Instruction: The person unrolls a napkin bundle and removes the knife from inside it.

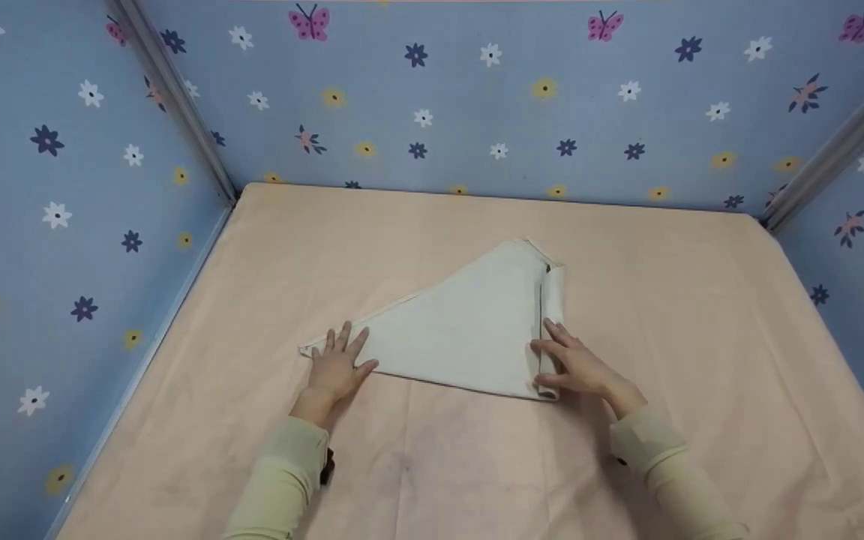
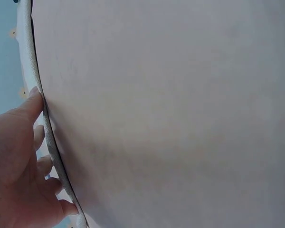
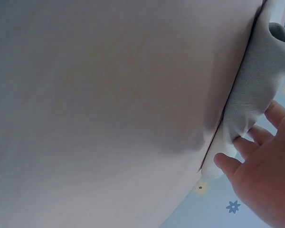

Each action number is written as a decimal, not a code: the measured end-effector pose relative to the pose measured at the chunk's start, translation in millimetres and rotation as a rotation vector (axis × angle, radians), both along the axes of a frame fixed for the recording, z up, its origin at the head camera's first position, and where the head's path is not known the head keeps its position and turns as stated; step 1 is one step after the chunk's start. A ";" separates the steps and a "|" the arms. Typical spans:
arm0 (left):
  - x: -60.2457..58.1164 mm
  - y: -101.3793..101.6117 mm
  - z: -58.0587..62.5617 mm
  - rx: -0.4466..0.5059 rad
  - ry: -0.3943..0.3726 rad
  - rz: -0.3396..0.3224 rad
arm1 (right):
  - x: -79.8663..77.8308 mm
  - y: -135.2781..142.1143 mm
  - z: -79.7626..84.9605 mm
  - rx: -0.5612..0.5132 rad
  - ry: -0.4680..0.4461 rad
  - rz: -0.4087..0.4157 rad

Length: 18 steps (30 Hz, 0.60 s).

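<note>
A pale grey-white folded cloth (image 1: pixel 454 330) lies on the peach-covered table (image 1: pixel 462 465), narrow at its left end and wide at the right. Along its right side runs a folded-over strip (image 1: pixel 554 292), and a loop of fabric shows at its near end in the right wrist view. My left hand (image 1: pixel 336 371) rests with spread fingers on the narrow left end, thumb by the near edge. With its fingers extended and apart, my right hand (image 1: pixel 582 367) touches the folded strip. The left wrist view shows the left fingers (image 2: pixel 32 105) along the cloth's near edge (image 2: pixel 54 149).
Blue panels (image 1: pixel 462 97) printed with flowers and butterflies stand behind the table and on both sides. Grey posts (image 1: pixel 177 97) mark the two back corners. Wrinkles run through the peach table cover on the right.
</note>
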State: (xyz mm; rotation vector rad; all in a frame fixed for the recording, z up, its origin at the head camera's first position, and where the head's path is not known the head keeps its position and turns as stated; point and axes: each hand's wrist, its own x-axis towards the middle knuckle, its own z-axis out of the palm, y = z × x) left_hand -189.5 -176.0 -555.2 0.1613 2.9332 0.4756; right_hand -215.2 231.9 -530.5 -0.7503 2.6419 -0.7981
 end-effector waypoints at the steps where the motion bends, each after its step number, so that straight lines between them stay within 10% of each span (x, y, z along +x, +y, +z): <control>1: -0.3 -0.1 -0.2 0.000 0.001 -0.001 | 0.0 0.8 0.1 -0.001 -0.001 -0.004; 18: -1.3 -0.3 -1.6 0.000 0.021 0.001 | 2.1 14.0 3.9 -0.021 -0.001 -0.012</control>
